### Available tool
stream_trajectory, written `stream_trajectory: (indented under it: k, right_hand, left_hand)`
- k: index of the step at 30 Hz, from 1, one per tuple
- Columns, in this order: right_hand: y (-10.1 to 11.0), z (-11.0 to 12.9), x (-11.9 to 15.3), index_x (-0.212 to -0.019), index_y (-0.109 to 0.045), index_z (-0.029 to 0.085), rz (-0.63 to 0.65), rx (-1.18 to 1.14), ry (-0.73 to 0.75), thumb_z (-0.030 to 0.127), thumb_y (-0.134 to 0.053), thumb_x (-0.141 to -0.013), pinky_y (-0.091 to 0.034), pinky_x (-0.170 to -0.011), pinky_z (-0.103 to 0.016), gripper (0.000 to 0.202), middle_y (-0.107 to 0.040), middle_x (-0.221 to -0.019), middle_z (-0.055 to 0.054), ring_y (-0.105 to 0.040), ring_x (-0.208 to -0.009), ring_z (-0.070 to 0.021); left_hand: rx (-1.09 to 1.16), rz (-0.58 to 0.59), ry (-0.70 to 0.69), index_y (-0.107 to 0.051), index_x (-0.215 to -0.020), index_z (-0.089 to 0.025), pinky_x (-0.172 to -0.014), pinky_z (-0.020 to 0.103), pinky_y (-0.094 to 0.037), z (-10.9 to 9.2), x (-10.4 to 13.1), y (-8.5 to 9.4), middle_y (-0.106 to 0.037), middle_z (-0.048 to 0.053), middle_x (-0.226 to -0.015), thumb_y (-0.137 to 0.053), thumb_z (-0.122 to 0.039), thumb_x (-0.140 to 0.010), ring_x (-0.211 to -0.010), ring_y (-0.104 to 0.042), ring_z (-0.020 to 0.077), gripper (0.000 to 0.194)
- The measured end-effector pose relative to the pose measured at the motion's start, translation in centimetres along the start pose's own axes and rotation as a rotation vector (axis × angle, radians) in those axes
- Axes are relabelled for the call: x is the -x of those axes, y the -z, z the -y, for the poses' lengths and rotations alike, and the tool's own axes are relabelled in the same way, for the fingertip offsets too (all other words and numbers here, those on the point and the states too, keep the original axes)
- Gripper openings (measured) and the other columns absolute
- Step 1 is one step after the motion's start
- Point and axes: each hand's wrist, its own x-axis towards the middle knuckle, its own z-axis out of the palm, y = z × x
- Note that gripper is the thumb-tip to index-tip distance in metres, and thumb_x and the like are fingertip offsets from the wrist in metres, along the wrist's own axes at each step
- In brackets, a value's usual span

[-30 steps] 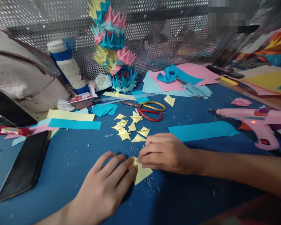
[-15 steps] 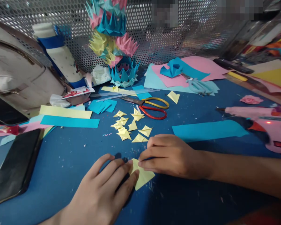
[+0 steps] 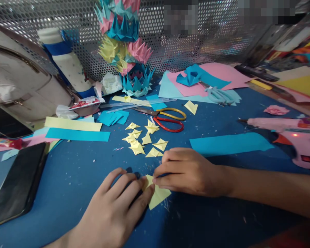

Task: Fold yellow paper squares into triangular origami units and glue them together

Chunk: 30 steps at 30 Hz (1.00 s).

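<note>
A small pale yellow piece of paper [image 3: 160,197] lies on the blue table between my hands. My left hand [image 3: 116,203] presses its left part with thumb and index finger, the other fingers bent over the table. From the right, my right hand [image 3: 193,172] pinches its upper edge, fingers curled together; the fingertips hide part of the fold. Just beyond sit several folded yellow paper pieces [image 3: 136,147] with pointed corners. Scissors [image 3: 167,115] with one yellow and one red handle rest behind them.
At right lie a blue paper strip [image 3: 229,144] and a pink glue gun [image 3: 294,134] with its light on. A phone [image 3: 18,182] is at left, near paper strips [image 3: 77,134]. A folded-paper tower [image 3: 136,79] and a bottle [image 3: 69,65] stand at the back.
My left thumb has shifted slightly up and right along the yellow paper. My right hand keeps its place, and the things on the table have not moved.
</note>
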Motion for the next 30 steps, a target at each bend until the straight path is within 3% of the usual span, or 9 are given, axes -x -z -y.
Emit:
stream_trajectory:
  k: [7,13,18,23,30]
  right_hand:
    - [-0.3,0.1,0.0,-0.096,-0.073,0.021,0.043,0.022,-0.072,0.034,-0.05,-0.103,-0.041,-0.083,-0.033,0.028,-0.067,-0.1,-0.004,-0.05,-0.088,-0.0164]
    - [-0.7,0.7,-0.9,-0.095,-0.071,0.021,0.032,0.111,-0.13,0.036,-0.046,-0.105,-0.03,-0.072,-0.033,0.03,-0.061,-0.087,-0.002,-0.043,-0.077,-0.0166]
    - [1.3,1.4,-0.5,-0.093,-0.066,0.017,0.213,0.166,-0.01,0.024,-0.038,-0.106,-0.026,-0.069,-0.034,0.032,-0.056,-0.078,-0.002,-0.04,-0.074,-0.0175]
    - [3.1,2.2,0.5,-0.087,-0.061,0.017,0.35,0.159,-0.035,0.022,-0.047,-0.102,-0.025,-0.068,-0.034,0.021,-0.055,-0.081,-0.002,-0.042,-0.077,-0.0177]
    - [2.2,1.7,-0.7,-0.091,-0.067,0.017,0.226,0.045,-0.144,0.029,-0.043,-0.105,-0.033,-0.071,-0.029,0.03,-0.062,-0.087,-0.004,-0.049,-0.081,-0.0162]
  left_hand:
    - [-0.004,0.007,-0.023,-0.068,-0.12,-0.014,-0.098,0.044,-0.034,0.1,-0.3,0.0,-0.071,0.006,-0.107,-0.041,-0.016,-0.105,-0.096,-0.058,0.024,0.031]
    - [-0.053,0.016,-0.044,-0.068,-0.117,-0.014,-0.095,0.042,-0.035,0.1,-0.6,0.2,-0.071,0.006,-0.098,-0.038,-0.015,-0.105,-0.091,-0.059,0.0219,0.032]
    - [-0.104,-0.002,-0.05,-0.067,-0.115,-0.016,-0.093,0.042,-0.04,0.0,-0.6,0.3,-0.07,0.006,-0.097,-0.037,-0.015,-0.105,-0.092,-0.06,0.0216,0.031]
    - [-0.074,-0.011,-0.062,-0.065,-0.117,-0.015,-0.093,0.044,-0.042,0.0,-0.4,0.3,-0.069,0.006,-0.1,-0.041,-0.014,-0.104,-0.093,-0.06,0.0225,0.027]
    - [-0.087,-0.011,-0.098,-0.065,-0.115,-0.015,-0.092,0.044,-0.042,0.1,0.0,0.4,-0.07,0.007,-0.105,-0.042,-0.015,-0.104,-0.094,-0.062,0.0229,0.025]
